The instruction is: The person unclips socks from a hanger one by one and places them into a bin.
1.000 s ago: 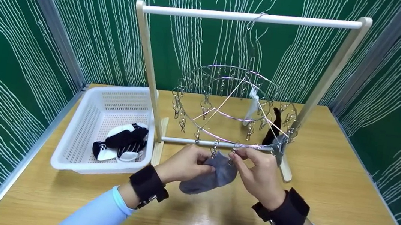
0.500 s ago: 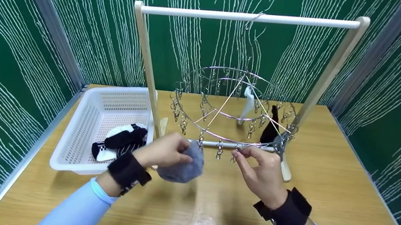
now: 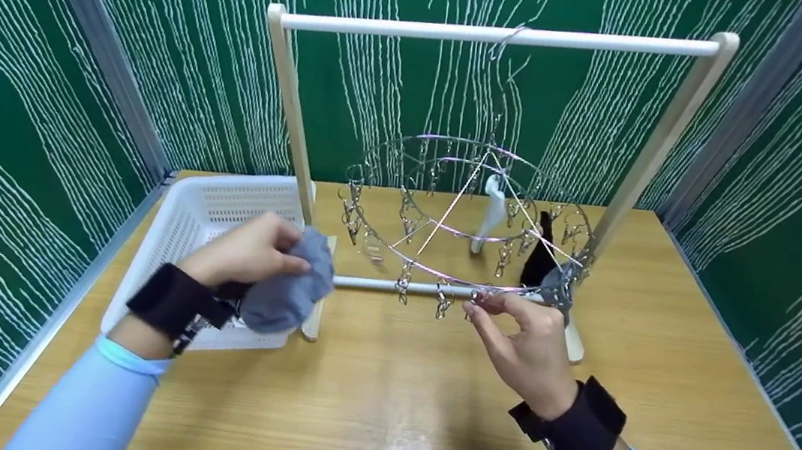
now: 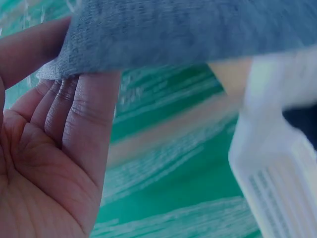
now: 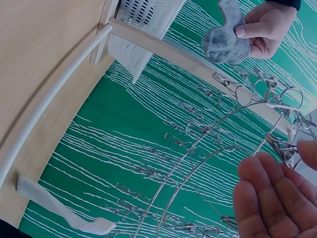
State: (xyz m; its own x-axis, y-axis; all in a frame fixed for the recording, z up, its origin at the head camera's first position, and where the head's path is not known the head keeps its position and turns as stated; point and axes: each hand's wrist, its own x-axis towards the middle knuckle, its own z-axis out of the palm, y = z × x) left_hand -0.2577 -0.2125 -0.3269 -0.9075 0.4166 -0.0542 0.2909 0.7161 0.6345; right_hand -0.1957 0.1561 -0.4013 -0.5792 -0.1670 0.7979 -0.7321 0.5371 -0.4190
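My left hand [image 3: 247,251] pinches a grey sock [image 3: 292,284] by its edge, above the right side of the white basket [image 3: 244,181]. In the left wrist view the sock's knit cloth [image 4: 163,37] passes between thumb and fingers. At the front rim of a round metal clip hanger [image 3: 433,270], my right hand [image 3: 528,337] holds one of the small wire clips; the right wrist view shows this clip [image 5: 283,148] between thumb and index finger, no cloth in it. A white sock [image 3: 493,209], a black sock [image 3: 539,260] and another grey sock [image 3: 559,284] hang from the hanger.
The hanger hooks over the white top bar [image 3: 423,30] of a wooden rack, whose right post [image 3: 655,144] slopes beside it. A lower bar [image 3: 379,284] crosses near the table [image 3: 379,419]. Socks in the basket are mostly hidden behind my left hand. Green walls stand around.
My left hand has carried the grey sock leftward, from the hanger's front clips to over the basket. The right hand has stayed at its clip; the hanger has swung slightly.
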